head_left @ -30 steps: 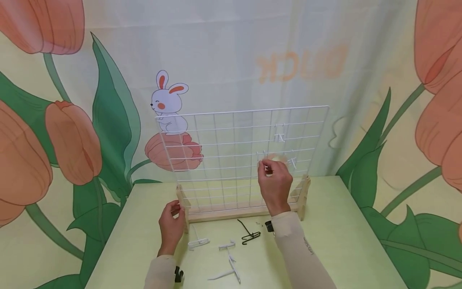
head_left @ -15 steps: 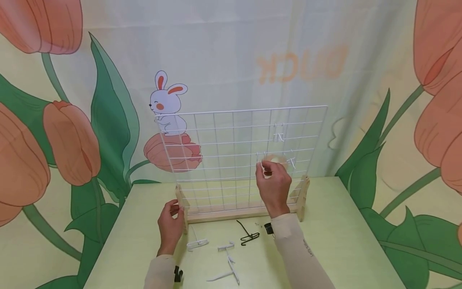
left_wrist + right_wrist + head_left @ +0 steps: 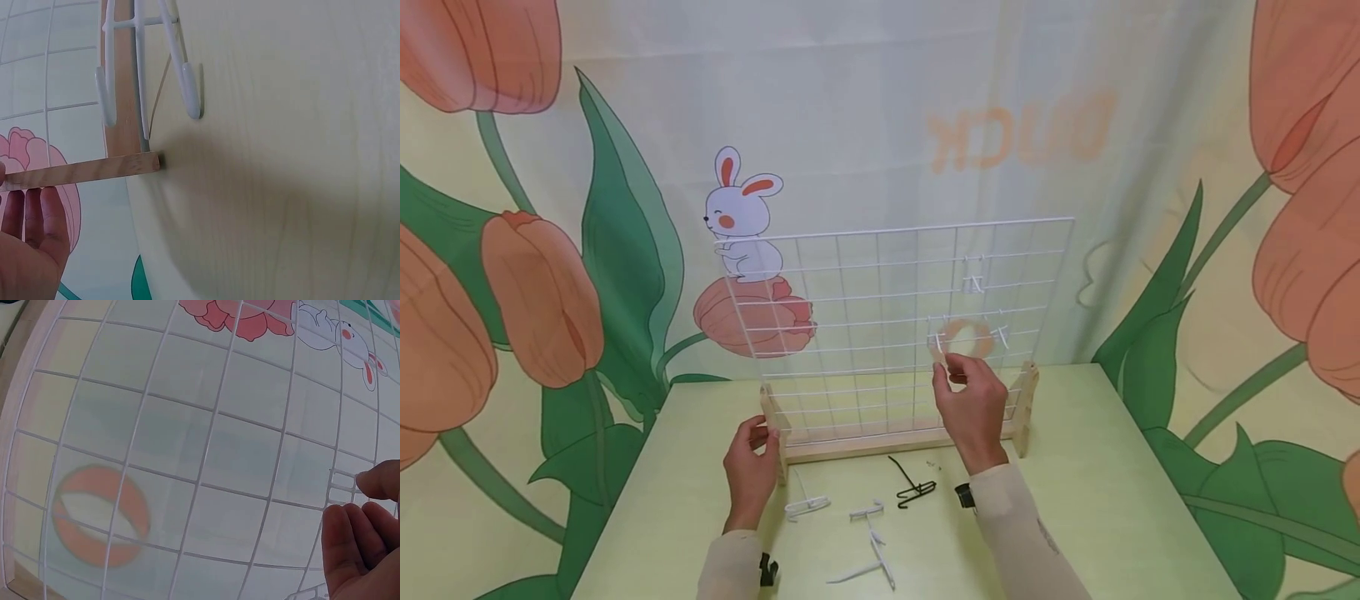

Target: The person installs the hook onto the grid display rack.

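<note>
A white wire grid stands upright in a wooden stand on a pale green table. My left hand grips the stand's left foot. My right hand is raised to the grid's lower right and pinches a white hook clipped onto the wires; the right wrist view shows its thumb and fingers beside that hook. Two more white hooks hang on the grid. An orange ring shows at the grid; I cannot tell whether it hangs there or lies behind.
Loose hooks lie on the table in front of the stand: white ones and a black one. A printed curtain with tulips and a rabbit hangs close behind. The table edges run at left and right.
My right hand has dropped slightly while staying at the hook, uncovering the orange ring. The left hand has stayed on the stand's foot.
</note>
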`<action>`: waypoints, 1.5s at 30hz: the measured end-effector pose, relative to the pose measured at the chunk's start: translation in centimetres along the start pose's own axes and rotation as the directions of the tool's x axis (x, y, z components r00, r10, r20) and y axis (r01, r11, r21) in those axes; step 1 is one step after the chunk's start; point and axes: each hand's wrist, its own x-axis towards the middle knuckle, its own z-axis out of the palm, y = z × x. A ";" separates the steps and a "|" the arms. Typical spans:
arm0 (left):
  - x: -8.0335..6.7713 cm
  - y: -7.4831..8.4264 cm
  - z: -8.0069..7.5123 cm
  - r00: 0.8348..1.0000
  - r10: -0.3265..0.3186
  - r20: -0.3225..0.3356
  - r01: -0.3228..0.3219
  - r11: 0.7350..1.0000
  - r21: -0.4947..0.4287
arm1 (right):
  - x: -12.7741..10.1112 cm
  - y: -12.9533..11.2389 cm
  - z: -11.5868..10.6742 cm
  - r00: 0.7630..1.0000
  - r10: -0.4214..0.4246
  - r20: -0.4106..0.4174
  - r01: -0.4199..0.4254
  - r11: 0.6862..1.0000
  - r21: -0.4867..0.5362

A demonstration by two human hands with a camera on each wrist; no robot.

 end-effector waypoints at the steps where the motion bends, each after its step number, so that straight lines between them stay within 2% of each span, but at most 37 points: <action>1: 0.0 0.0 0.0 1.000 -0.002 -0.001 0.002 1.000 -0.001 | -0.2 0.1 -0.1 1.000 0.003 0.001 -0.003 1.000 0.003; 14: -0.2 -0.1 0.1 1.000 -0.022 -0.015 0.021 1.000 -0.009 | -3.3 1.2 -1.1 0.999 -0.047 0.014 0.047 0.999 0.015; 18: -0.2 0.1 0.0 1.000 -0.012 -0.019 0.011 1.000 -0.018 | -4.6 1.8 -1.4 0.993 -0.092 0.077 0.089 0.995 0.038; 22: -0.2 0.0 -0.1 1.000 -0.009 -0.022 0.008 1.000 -0.021 | -6.4 3.0 -1.3 0.975 -0.142 0.172 0.132 0.989 0.067; 28: -0.2 -0.2 -0.1 1.000 -0.020 -0.005 0.020 1.000 -0.023 | -9.3 5.0 -1.1 0.952 -0.106 0.288 0.096 0.994 0.049; 32: -0.2 -0.2 0.0 1.000 -0.018 -0.003 0.018 1.000 -0.022 | -10.8 6.1 -1.0 0.943 -0.111 0.315 0.104 0.994 0.040; 37: -0.3 -0.1 0.0 1.000 -0.010 -0.010 0.009 1.000 -0.029 | -12.0 7.2 -0.9 0.934 -0.082 0.347 0.075 0.997 0.032; 41: -0.3 -0.2 0.0 1.000 -0.017 -0.008 0.017 0.999 -0.029 | -12.7 7.7 -0.9 0.920 -0.020 0.390 0.013 1.000 0.018; 45: -0.4 -0.2 0.1 1.000 -0.024 -0.001 0.024 0.999 -0.027 | -13.5 8.4 -1.0 0.877 0.079 0.475 -0.105 0.994 0.029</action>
